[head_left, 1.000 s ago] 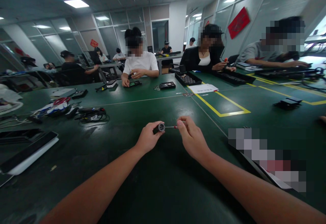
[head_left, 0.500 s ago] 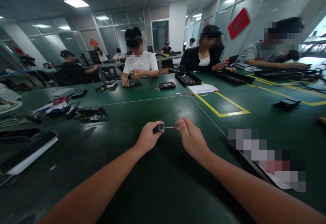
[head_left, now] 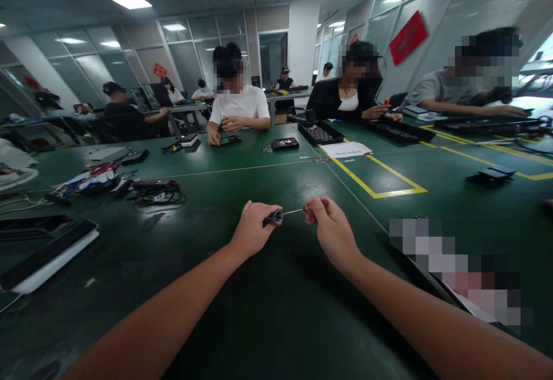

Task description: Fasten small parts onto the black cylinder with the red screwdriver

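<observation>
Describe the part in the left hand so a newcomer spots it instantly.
On the near side of the big green table, find the two bare hands working close together at mid-picture. The left hand grips a small dark cylinder. Its round, pale-rimmed end sets it apart from the thin-shafted tool in the right hand.

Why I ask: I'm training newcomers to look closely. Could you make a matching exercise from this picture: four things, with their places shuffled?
1. Dark cylinder
2. Thin tool
3. Yellow lines
4. Poster

A. on the table
B. on the wall
C. in the left hand
D. in the right hand

Pairs: 1-C, 2-D, 3-A, 4-B.
</observation>
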A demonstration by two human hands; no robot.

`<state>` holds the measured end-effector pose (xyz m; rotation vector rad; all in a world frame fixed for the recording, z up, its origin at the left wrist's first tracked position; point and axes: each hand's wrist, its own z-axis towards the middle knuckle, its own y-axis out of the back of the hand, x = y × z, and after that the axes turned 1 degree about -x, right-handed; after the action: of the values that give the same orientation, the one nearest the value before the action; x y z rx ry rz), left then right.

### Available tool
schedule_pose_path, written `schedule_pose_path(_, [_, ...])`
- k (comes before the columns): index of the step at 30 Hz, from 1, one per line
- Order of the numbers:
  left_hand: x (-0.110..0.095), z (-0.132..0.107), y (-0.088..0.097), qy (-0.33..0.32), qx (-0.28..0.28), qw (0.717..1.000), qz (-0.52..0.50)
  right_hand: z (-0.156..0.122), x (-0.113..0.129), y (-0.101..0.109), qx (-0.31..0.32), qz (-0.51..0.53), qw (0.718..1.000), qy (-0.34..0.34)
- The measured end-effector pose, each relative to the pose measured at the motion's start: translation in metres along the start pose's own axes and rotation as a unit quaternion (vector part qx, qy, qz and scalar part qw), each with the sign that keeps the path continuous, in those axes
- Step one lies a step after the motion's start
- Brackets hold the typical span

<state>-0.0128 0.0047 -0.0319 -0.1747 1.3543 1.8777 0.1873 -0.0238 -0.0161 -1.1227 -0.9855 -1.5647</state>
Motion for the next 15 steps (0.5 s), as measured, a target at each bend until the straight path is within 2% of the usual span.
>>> schedule_pose_path(2, [0.001,0.002,0.003,0.004,-0.007,1.0,0.017,0.004,-0.005,0.001,-0.031,0.038,0.998,-0.035])
schedule_pose_path(4, [0.003,0.003,0.003,0.015,-0.01,1.0,0.017,0.005,-0.006,0.002,-0.043,0.026,0.999,-0.02])
schedule_pose_path(10, [0.005,0.0,-0.001,0.02,0.004,1.0,0.005,-0.004,0.003,0.001,-0.006,-0.053,0.997,0.064])
schedule_pose_path(15, [0.004,-0.002,-0.002,0.014,0.008,1.0,0.012,-0.006,0.003,0.0,0.017,-0.063,0.995,0.079])
